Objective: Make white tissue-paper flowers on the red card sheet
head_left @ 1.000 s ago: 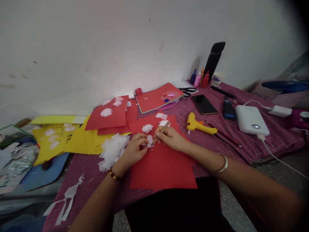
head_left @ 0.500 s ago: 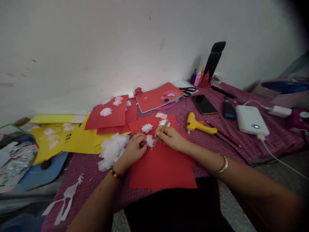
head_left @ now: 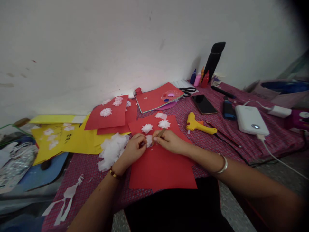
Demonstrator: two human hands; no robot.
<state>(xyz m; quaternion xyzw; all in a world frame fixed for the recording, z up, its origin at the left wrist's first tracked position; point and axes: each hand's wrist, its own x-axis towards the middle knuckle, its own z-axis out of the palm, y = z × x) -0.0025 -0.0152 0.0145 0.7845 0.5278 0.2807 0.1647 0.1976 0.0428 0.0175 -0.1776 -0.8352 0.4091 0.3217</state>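
Observation:
Red paper lies in front of me with white tissue flowers on it. My right hand is closed on a thin brown stick, its lower end beside a small white tissue piece. At the left side of that piece, my left hand has its fingertips pinched together; whether they grip the tissue is too small to tell. A pile of white tissue pieces lies left of my left hand.
A yellow glue gun, a black phone and a white power bank lie to the right. Black scissors and paint bottles are at the back. Yellow sheets and more red sheets are at the left.
My right hand has shifted slightly left, and the stick is tilted lower. The rear right flower is now less covered. My left hand has barely moved.

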